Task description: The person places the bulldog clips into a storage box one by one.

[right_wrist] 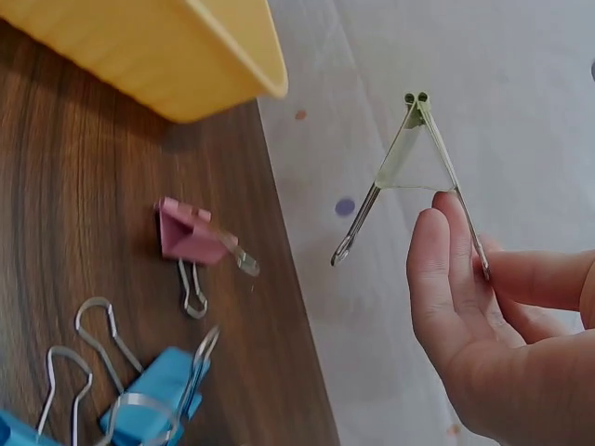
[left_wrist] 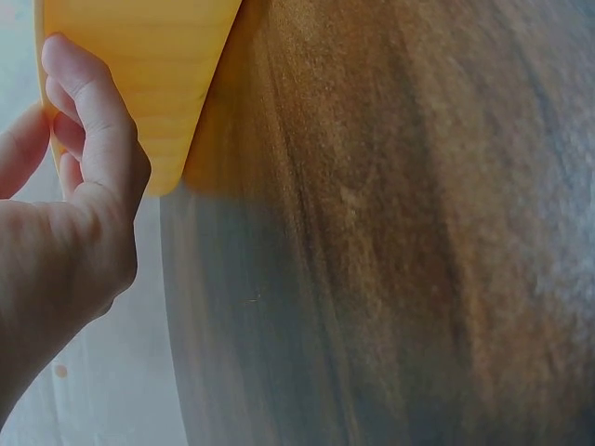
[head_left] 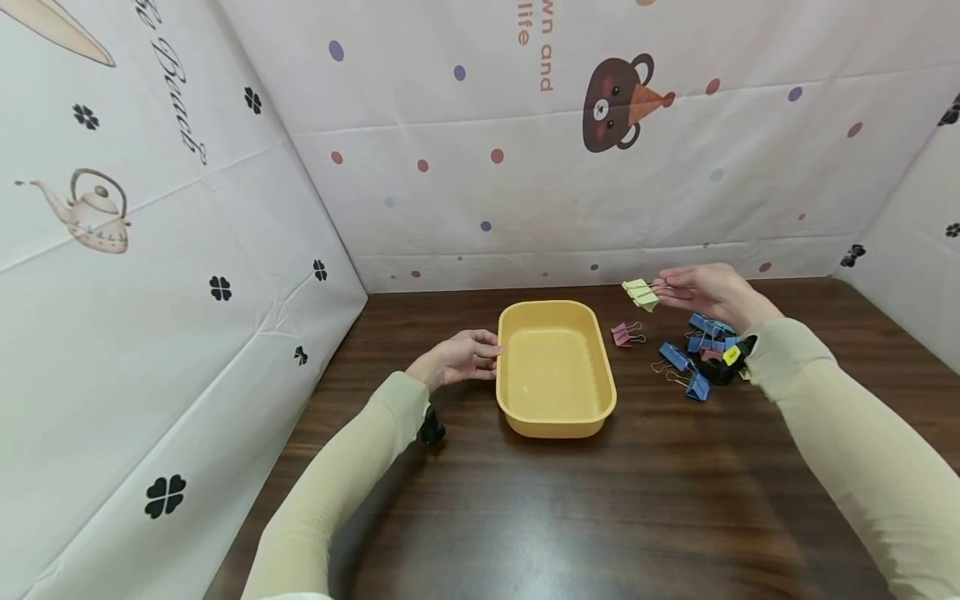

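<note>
A yellow plastic tray (head_left: 556,371) stands on the brown table with nothing inside it. My left hand (head_left: 467,357) holds the tray's left rim, thumb on one side and fingers along the outer wall, as the left wrist view shows. To the right of the tray, my right hand (head_left: 708,292) pinches one wire handle of a light green binder clip (head_left: 641,293) between thumb and fingers. The clip hangs raised above the table, its other handle (right_wrist: 356,226) sticking out free. Below it lies a pink binder clip (head_left: 624,334), close to the tray's right side.
Several blue binder clips (head_left: 676,357) lie in a heap under my right wrist, with a reddish one (head_left: 711,355) among them. The wrist camera strap partly hides the heap. White printed sheets (head_left: 480,208) rise at the table's back and left edges.
</note>
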{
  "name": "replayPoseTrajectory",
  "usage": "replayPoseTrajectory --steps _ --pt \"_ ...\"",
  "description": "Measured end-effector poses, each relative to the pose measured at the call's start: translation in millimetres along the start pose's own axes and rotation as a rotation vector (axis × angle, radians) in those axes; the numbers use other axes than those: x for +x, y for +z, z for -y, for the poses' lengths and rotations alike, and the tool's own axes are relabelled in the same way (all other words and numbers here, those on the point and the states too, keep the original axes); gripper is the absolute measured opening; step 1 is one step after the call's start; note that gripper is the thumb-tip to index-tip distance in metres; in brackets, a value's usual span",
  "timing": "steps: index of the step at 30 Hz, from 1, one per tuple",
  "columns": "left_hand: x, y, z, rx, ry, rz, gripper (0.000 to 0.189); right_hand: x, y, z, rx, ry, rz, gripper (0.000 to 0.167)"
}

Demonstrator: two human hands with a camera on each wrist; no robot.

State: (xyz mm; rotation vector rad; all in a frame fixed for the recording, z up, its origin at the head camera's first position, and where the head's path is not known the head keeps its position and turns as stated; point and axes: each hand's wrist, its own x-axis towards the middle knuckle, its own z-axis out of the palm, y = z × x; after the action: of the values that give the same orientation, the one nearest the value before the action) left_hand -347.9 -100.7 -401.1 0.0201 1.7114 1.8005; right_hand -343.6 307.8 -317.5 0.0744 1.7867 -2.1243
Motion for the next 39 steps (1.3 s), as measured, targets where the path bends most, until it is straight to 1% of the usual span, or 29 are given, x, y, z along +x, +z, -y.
replayPoseTrajectory --steps 3,6,7,13,17,22,25,27,30,33,39 --pt "0.3 -0.3 0.1 0.000 0.001 0.003 0.010 0.8 11 4 -0.022 -0.012 0.005 0.025" --pt "0.9 -0.5 0.4 0.001 0.000 0.005 0.011 1.6 22 7 -0.038 -0.019 0.017 0.024" --pt "1.1 -0.7 0.6 0.002 0.001 0.005 0.011 1.9 26 7 -0.047 -0.024 0.025 0.021" --pt "1.3 -0.4 0.2 -0.005 0.000 0.001 0.010 6.9 48 9 -0.082 -0.060 0.056 0.016" --pt "1.6 -0.5 0.2 -0.006 0.007 0.000 0.012 11.6 63 8 -0.083 -0.066 0.056 0.021" --pt "1.1 -0.5 0.8 0.006 0.005 0.008 0.019 18.8 79 5 -0.108 -0.064 0.062 0.018" --pt "0.9 -0.6 0.7 0.010 0.007 0.012 0.020 22.8 88 4 -0.132 -0.062 0.064 0.030" --pt "1.3 -0.6 0.6 0.008 0.010 0.006 0.016 25.9 92 2 -0.131 -0.059 0.072 0.035" --pt "1.8 -0.6 0.3 0.004 0.011 -0.005 0.011 30.3 100 0 -0.132 -0.053 0.063 0.030" --pt "2.2 -0.6 0.2 -0.003 0.007 -0.011 0.009 34.4 107 -3 -0.139 -0.041 0.046 0.027" --pt "3.0 -1.2 1.1 -0.007 0.000 -0.009 0.010 40.6 120 -10 -0.181 -0.015 0.027 0.032"
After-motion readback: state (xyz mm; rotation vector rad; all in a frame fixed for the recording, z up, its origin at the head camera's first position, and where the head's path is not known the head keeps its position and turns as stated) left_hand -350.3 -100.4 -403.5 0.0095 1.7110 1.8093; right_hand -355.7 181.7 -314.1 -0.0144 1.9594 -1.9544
